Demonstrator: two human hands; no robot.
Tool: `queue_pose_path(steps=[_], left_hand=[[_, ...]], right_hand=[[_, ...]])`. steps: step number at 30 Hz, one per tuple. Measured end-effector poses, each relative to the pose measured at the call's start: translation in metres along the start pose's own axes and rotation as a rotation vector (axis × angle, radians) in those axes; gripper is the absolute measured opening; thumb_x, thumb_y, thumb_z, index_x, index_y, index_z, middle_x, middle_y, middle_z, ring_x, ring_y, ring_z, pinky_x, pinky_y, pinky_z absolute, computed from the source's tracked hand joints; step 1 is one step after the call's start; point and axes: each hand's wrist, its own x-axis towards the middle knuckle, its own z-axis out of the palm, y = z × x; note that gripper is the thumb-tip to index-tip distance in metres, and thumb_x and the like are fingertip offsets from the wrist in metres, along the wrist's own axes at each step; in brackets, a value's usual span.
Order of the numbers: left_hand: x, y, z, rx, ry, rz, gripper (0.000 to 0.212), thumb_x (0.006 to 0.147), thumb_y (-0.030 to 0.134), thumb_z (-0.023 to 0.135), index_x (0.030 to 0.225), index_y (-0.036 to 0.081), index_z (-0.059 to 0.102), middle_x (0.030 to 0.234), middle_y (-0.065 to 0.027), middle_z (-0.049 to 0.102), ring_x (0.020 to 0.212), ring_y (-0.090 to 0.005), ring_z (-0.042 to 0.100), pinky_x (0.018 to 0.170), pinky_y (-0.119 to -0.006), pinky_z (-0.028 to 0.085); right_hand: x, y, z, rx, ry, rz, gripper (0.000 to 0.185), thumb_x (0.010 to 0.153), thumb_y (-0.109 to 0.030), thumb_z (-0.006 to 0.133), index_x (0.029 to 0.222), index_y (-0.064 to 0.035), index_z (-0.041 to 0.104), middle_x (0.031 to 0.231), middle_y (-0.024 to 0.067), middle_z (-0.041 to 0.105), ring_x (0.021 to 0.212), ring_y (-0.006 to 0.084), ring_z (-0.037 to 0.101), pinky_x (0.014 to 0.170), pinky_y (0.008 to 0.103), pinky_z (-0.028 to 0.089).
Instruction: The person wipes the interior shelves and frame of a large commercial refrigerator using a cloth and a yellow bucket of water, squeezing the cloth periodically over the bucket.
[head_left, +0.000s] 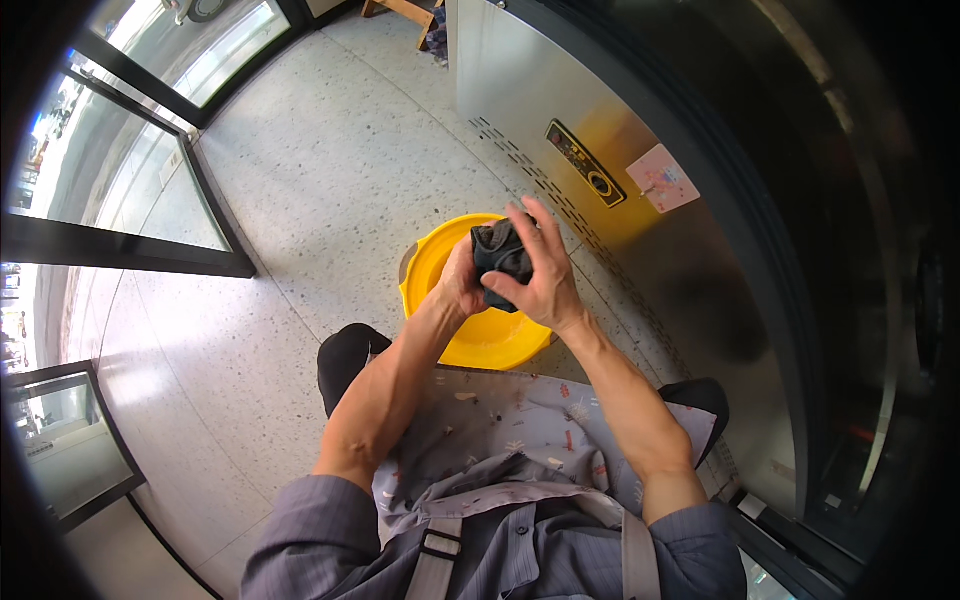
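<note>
A bunched dark cloth (501, 259) is held above a yellow plastic basin (495, 341) on the floor. My left hand (460, 276) grips the cloth from its left side, the fingers mostly hidden behind it. My right hand (553, 277) lies against the cloth's right side, thumb across its front and fingers spread loosely over the top. Whether the right hand grips it or only touches it, I cannot tell. Both hands and the cloth hide part of the basin's inside.
Close on the right stands a stainless steel appliance (517, 90) with a control panel (585, 163) and a pink card (663, 178). Black-framed glass doors (142, 180) stand at the left. A patterned apron (517, 420) covers my lap. The speckled floor (315, 165) stretches ahead.
</note>
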Motion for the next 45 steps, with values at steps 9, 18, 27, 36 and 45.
queue_pose_path(steps=[9,18,27,36,45], left_hand=[[-0.015,-0.020,-0.025,-0.056,-0.145,-0.184,0.065,0.103,0.056,0.039,0.148,0.009,0.045,0.139,-0.0139,0.055,0.130,-0.0286,0.054,0.110,-0.043,0.045],[-0.023,-0.021,-0.015,0.056,-0.044,-0.348,0.059,0.099,0.055,0.047,0.133,0.007,0.060,0.121,-0.0131,0.064,0.110,-0.0250,0.063,0.094,-0.038,0.055],[-0.012,-0.015,-0.018,0.020,0.151,-0.401,0.028,0.092,0.042,0.065,0.087,0.015,0.066,0.082,-0.0049,0.063,0.068,-0.0194,0.060,0.057,-0.033,0.051],[-0.003,-0.022,-0.042,-0.075,0.174,-0.207,0.025,0.094,0.036,0.060,0.085,0.013,0.062,0.081,-0.0041,0.061,0.070,-0.0197,0.059,0.061,-0.033,0.050],[0.017,-0.039,-0.069,0.019,0.170,0.034,0.020,0.096,0.032,0.057,0.090,0.013,0.061,0.088,-0.0027,0.061,0.077,-0.0178,0.058,0.069,-0.032,0.049]], right_hand=[[-0.021,-0.015,-0.004,-0.274,-0.350,-0.563,0.048,0.070,-0.036,0.080,0.116,-0.0250,0.070,0.138,0.0004,0.053,0.131,0.0326,0.044,0.104,0.0533,0.038],[-0.038,-0.006,-0.003,-0.275,-0.419,-0.611,0.049,0.067,-0.038,0.083,0.111,-0.0236,0.066,0.131,0.0004,0.052,0.120,0.0348,0.048,0.093,0.0505,0.043],[-0.031,0.011,0.024,-0.312,-0.287,-0.593,0.026,0.075,-0.034,0.078,0.088,-0.0200,0.061,0.109,0.0003,0.053,0.099,0.0301,0.053,0.074,0.0407,0.044],[-0.025,0.004,0.048,-0.286,-0.194,-0.409,0.017,0.074,-0.023,0.075,0.078,-0.0127,0.063,0.100,0.0053,0.060,0.089,0.0292,0.057,0.073,0.0423,0.047],[-0.011,-0.001,0.060,-0.327,-0.069,-0.272,0.013,0.071,-0.017,0.074,0.072,-0.0113,0.063,0.083,0.0036,0.061,0.078,0.0276,0.058,0.067,0.0408,0.049]])
